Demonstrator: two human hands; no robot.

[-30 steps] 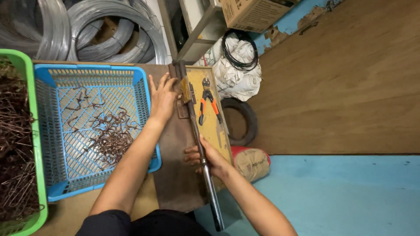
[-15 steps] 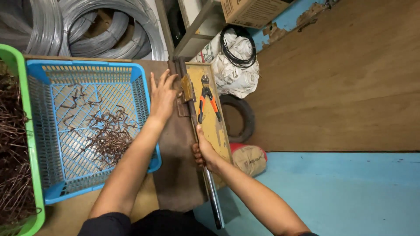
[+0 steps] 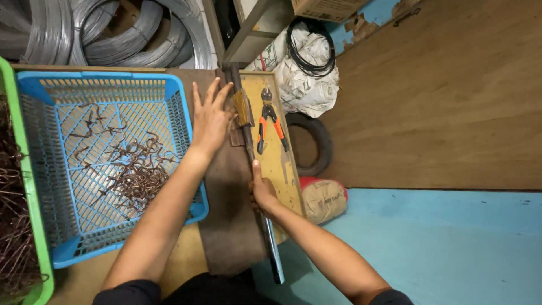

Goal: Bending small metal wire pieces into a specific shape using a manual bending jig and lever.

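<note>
At the far left stood a green basket (image 3: 35,226) packed with rusty bent wire, and beside it our blue basket (image 3: 175,107) held a loose scatter of bent wire hooks (image 3: 135,175) on its mesh floor. Just past the blue rim, our left hand (image 3: 212,116) lay flat with the fingers spread on the brown mat (image 3: 226,226) that covered the surface, its fingertips touching the small jig block (image 3: 241,110) at the head of the long metal lever (image 3: 257,186); it gripped nothing. Our right hand (image 3: 261,192) was wrapped around the lever about halfway down its length, thumb laid along the bar, a firm closed grip. To the right, orange-handled pliers (image 3: 268,121) lay on the yellow board (image 3: 288,181), apart from both hands, and beyond the board a dark tyre (image 3: 319,147) and white sacks (image 3: 307,85) sat on the floor. We judged the risk plain: the left fingertips sat so near the jig that a swing of the lever could pinch them, and a wire not seated there could spring loose or bend crooked.
</note>
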